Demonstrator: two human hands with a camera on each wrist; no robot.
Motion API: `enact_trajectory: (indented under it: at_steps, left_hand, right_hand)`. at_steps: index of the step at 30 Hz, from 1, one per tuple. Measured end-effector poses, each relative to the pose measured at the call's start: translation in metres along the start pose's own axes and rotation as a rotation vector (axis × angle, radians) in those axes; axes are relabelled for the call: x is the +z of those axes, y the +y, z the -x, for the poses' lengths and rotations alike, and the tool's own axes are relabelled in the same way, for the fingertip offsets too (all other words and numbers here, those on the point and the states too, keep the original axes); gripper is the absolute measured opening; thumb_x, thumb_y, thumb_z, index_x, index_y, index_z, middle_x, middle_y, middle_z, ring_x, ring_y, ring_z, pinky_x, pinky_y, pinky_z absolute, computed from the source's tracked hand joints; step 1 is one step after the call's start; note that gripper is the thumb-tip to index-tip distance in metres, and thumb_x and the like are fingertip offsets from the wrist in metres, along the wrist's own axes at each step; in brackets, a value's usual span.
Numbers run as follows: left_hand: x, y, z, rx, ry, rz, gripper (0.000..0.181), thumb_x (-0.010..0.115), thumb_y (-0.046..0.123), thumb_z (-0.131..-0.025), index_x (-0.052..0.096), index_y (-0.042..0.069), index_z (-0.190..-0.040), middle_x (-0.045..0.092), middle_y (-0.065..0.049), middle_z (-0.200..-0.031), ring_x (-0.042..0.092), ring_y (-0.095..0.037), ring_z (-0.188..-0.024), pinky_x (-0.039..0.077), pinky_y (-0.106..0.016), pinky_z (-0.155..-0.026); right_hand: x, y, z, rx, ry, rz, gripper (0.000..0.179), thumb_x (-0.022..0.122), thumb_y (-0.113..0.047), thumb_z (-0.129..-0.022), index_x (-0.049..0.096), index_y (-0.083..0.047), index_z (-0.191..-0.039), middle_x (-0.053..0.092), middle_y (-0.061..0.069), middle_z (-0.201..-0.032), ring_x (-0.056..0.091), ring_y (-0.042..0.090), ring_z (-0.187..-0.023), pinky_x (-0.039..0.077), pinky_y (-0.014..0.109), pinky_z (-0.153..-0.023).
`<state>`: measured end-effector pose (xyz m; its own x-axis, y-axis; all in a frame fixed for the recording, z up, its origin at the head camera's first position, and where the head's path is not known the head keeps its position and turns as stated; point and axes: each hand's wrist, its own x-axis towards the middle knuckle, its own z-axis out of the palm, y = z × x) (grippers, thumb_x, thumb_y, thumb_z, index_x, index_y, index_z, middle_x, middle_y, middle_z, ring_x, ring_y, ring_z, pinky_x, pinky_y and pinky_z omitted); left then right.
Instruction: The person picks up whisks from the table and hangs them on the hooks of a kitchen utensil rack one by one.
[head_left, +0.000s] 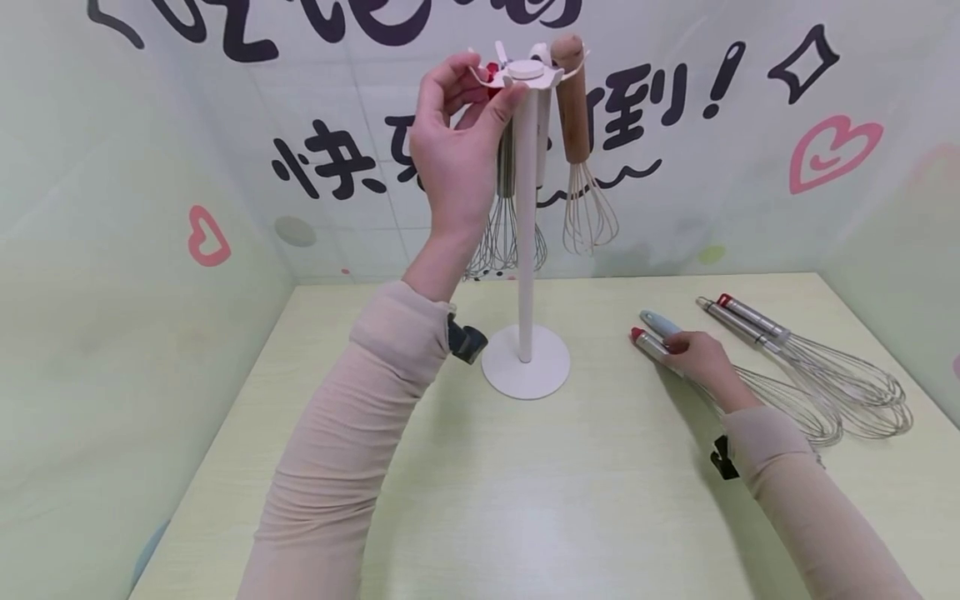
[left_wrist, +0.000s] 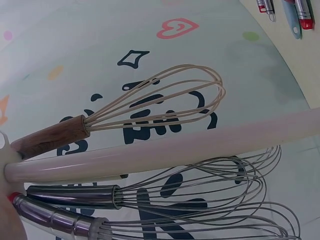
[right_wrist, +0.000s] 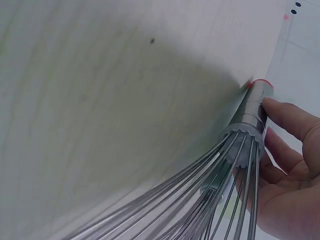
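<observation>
A white stand [head_left: 527, 225] with a hooked top rises from a round base [head_left: 510, 382]. At its top my left hand [head_left: 457, 158] grips the hooked rim between thumb and fingers, around the red end of a hanging steel whisk [left_wrist: 55, 215]. Beside that one hangs another steel-handled whisk [left_wrist: 75, 196], and on the right side a wooden-handled whisk [head_left: 573, 112]. On the table to the right, my right hand [head_left: 701, 362] pinches the steel handle of a red-tipped whisk [right_wrist: 252, 107]. A whisk with a light blue handle [head_left: 658, 323] lies just behind it, partly hidden by the hand.
Two more steel whisks [head_left: 750, 321] lie at the right of the pale table [head_left: 570, 500], their wire loops overlapping. A printed cloth backdrop [head_left: 337, 242] stands at the back and sides.
</observation>
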<state>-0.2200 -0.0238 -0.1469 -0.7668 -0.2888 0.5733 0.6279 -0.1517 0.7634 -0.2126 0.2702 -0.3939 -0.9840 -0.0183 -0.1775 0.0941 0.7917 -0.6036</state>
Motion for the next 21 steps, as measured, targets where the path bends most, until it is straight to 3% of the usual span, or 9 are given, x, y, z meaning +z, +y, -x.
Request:
enact_trajectory:
  at_steps: [8,17,21]
  left_hand:
    - [0.0035,0.0019,0.0021,0.004,0.005,0.014,0.044,0.075,-0.001,-0.074,0.054,-0.008,-0.112,0.056,-0.005,-0.097,0.055,-0.009,-0.090,0.054,-0.015,-0.091]
    - [0.0073,0.0059,0.0069,0.013,0.015,-0.018,0.045,0.077,0.000,-0.072,0.054,-0.007,-0.110,0.056,-0.006,-0.096,0.056,-0.010,-0.090,0.054,-0.014,-0.089]
    - [0.0078,0.0075,0.0102,0.030,0.005,-0.030,0.047,0.076,0.000,-0.074,0.053,-0.008,-0.114,0.057,-0.011,-0.102,0.057,-0.013,-0.095,0.052,-0.013,-0.092]
  right_hand:
    - [-0.0004,0.0004,-0.0016,0.021,-0.063,0.042,0.049,0.060,-0.017,-0.090,0.047,0.008,-0.129,0.055,0.034,-0.120,0.059,0.036,-0.095,0.053,0.034,-0.073]
    - [-0.0007,0.0041,-0.0035,0.011,-0.065,0.051,0.053,0.068,-0.022,-0.082,0.053,0.011,-0.120,0.061,0.029,-0.105,0.060,0.025,-0.080,0.050,0.027,-0.064]
    - [-0.0025,-0.0005,0.0001,0.032,-0.107,0.070,0.050,0.065,-0.019,-0.085,0.052,0.014,-0.120,0.061,0.029,-0.104,0.059,0.026,-0.081,0.048,0.024,-0.062]
